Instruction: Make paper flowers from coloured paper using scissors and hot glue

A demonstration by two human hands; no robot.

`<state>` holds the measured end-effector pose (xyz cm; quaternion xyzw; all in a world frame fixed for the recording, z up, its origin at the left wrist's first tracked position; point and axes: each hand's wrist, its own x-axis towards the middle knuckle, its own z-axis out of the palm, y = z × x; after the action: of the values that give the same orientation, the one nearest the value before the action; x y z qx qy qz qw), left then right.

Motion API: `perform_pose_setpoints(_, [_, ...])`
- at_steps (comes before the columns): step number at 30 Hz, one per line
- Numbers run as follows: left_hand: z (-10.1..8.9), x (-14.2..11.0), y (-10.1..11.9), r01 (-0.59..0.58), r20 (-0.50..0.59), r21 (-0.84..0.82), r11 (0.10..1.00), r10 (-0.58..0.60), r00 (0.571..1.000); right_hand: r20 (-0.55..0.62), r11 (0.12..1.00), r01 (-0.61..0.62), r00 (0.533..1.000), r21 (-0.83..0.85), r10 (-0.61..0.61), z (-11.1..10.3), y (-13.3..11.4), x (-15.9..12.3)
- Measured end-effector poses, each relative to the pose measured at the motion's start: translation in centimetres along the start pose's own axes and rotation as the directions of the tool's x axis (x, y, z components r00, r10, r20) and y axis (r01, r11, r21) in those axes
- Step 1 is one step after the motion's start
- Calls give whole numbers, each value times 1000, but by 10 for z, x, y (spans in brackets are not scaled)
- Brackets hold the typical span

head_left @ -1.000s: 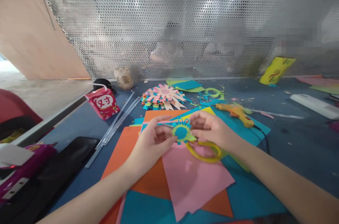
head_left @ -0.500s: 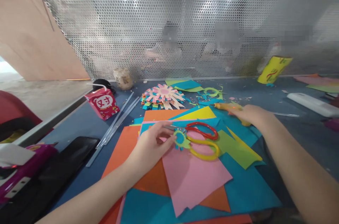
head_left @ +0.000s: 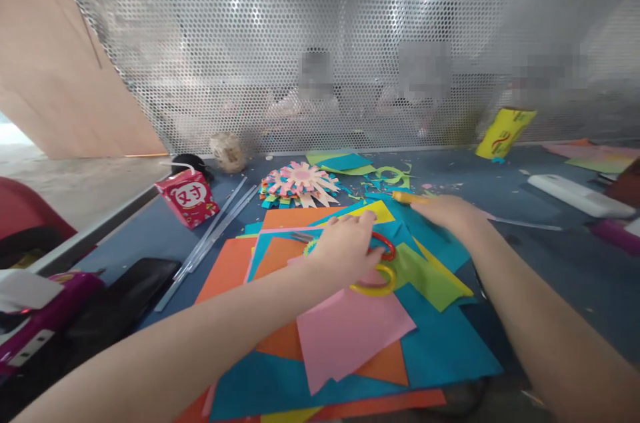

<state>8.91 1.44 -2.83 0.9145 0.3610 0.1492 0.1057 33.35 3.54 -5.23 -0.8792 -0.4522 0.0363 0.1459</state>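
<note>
My left hand (head_left: 347, 243) hovers over a pair of scissors, its fingers bent and spread above the red handle loop (head_left: 387, 246); I see nothing held in it. The yellow loop (head_left: 383, 281) of the scissors lies on a pink paper sheet (head_left: 350, 336), and the blades point left. A small green scalloped paper piece (head_left: 310, 247) peeks out beside my left wrist, mostly covered. At the right, my right hand (head_left: 447, 213) is closed around a yellow glue gun (head_left: 406, 198), nozzle pointing left. My fingers hide most of its body.
Layered paper rosettes (head_left: 303, 179) sit behind the coloured sheets. To the left are clear glue sticks (head_left: 210, 236), a red drink carton (head_left: 189, 197), a black phone (head_left: 127, 296) and a jar (head_left: 227, 151). A yellow can (head_left: 505, 133) stands near the perforated metal screen (head_left: 250, 43); people sit behind it.
My left hand has left the small green paper piece and moved right over the scissors. My right hand stays on the glue gun. The view has shifted slightly.
</note>
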Motion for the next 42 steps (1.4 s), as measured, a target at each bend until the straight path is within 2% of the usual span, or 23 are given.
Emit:
perform_pose_setpoints(4, [19, 42, 21, 6, 64, 35, 999, -8, 998, -37, 995, -79, 996, 59, 81, -19, -7, -9])
perform_pose_setpoints(8, [31, 62, 25, 33, 75, -13, 999, -32, 997, -142, 986, -38, 988, 159, 61, -30, -8, -12])
perform_pose_setpoints(15, [32, 65, 9, 55, 46, -284, 957, -44, 998, -203, 925, 90, 979, 370, -14, -30, -15, -14])
perform_pose_setpoints(18, [25, 62, 0, 60, 20, -450, 891, -57, 998, -170, 867, 112, 985, 485, -32, -27, -18, -16])
perform_pose_setpoints(21, [18, 60, -8, 110, 40, -610, 785, -108, 993, -152, 820, 119, 988, 560, -40, -25, -20, -16])
perform_pose_setpoints(26, [7, 48, -24, 250, 150, -791, 559, -218, 964, -175, 788, 172, 981, 590, -83, -21, -24, -20])
perform_pose_setpoints(30, [-6, 22, -38, 284, 166, -876, 390, -310, 936, -252, 788, 286, 952, 546, -171, -20, -29, -28])
perform_pose_setpoints(35, [-22, -17, -59, 231, 103, -940, 251, -436, 894, -403, 763, 505, 847, 404, -346, -18, -42, -47])
perform_pose_setpoints(38, [-24, -35, -71, 183, 57, -961, 209, -498, 865, -421, 740, 592, 788, 320, -449, -14, -51, -65])
perform_pose_setpoints(42, [-22, -43, -81, 113, 15, -983, 143, -556, 831, -439, 715, 650, 738, 258, -512, -7, -61, -89])
